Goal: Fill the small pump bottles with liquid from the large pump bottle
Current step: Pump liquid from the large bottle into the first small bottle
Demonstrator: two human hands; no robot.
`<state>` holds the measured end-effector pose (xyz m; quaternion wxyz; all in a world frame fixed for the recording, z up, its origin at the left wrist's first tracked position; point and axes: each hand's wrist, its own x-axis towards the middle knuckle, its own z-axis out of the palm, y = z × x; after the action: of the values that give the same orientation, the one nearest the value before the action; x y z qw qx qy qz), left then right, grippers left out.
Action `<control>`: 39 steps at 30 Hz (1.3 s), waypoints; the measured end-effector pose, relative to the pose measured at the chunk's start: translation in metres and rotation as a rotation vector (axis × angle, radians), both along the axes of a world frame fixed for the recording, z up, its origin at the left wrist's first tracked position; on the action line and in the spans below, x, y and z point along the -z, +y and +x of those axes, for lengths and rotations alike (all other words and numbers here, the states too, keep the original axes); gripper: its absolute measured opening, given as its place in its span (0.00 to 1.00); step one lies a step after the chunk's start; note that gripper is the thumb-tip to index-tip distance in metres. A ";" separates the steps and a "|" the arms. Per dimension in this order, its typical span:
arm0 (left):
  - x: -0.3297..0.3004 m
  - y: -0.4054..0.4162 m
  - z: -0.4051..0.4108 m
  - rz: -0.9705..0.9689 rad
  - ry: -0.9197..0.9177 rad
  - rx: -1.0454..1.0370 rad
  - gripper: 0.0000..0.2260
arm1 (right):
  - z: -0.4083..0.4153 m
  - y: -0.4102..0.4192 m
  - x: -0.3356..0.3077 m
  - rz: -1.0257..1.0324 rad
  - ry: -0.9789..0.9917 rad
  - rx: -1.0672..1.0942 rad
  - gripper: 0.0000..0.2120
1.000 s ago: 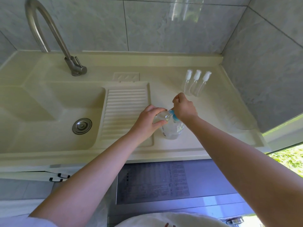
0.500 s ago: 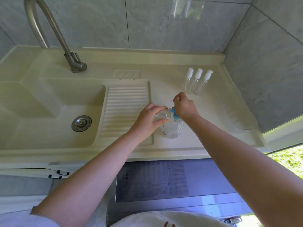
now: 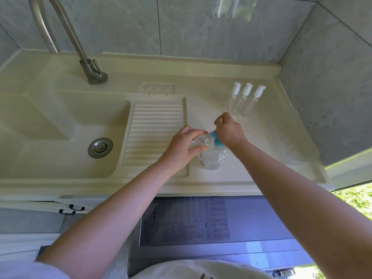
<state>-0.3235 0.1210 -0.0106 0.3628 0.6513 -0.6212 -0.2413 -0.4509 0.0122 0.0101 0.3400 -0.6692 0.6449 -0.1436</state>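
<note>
**Large pump bottle under the right fist, small bottle at its spout**

Large pump bottle (image 3: 213, 158) stands upright on the cream counter (image 3: 201, 109), just right of the ribbed washboard (image 3: 156, 135), at about 6 o'clock from the three capped small bottles (image 3: 244, 101) grouped near the back corner. Its clear body shows liquid only in the lower part, so I judge it light and liable to skid or tip under an off-centre push. The plastic wall looks thin and probably slick if wetted.

The right hand (image 3: 229, 130) is curled into a fist on top of the blue pump head (image 3: 217, 141), bearing down on it. The left hand (image 3: 182, 147) grips an uncapped small bottle (image 3: 198, 140), fingers and thumb wrapped round it, mouth tilted toward the spout at 3 o'clock from that hand.

Handling: the small bottle is narrow, clear and light; best held mid-body, as it is, with the mouth close under the spout. The large one wants a straight downward press on the head. Whether liquid is flowing cannot be made out.

A faucet (image 3: 80, 57) stands at 10 o'clock, the basin drain (image 3: 100, 147) at 9 o'clock.
</note>
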 end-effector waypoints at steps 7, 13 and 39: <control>0.004 0.001 -0.001 -0.016 -0.004 -0.009 0.18 | 0.000 0.002 0.003 -0.020 -0.032 -0.015 0.15; 0.001 -0.001 0.000 -0.019 0.000 0.002 0.19 | -0.003 -0.002 -0.002 0.012 -0.040 -0.038 0.16; 0.001 0.002 0.000 -0.010 -0.003 0.009 0.18 | 0.000 0.008 -0.001 0.022 -0.081 -0.009 0.15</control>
<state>-0.3238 0.1230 -0.0120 0.3640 0.6470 -0.6259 -0.2391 -0.4511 0.0202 0.0115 0.3736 -0.6621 0.6292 -0.1619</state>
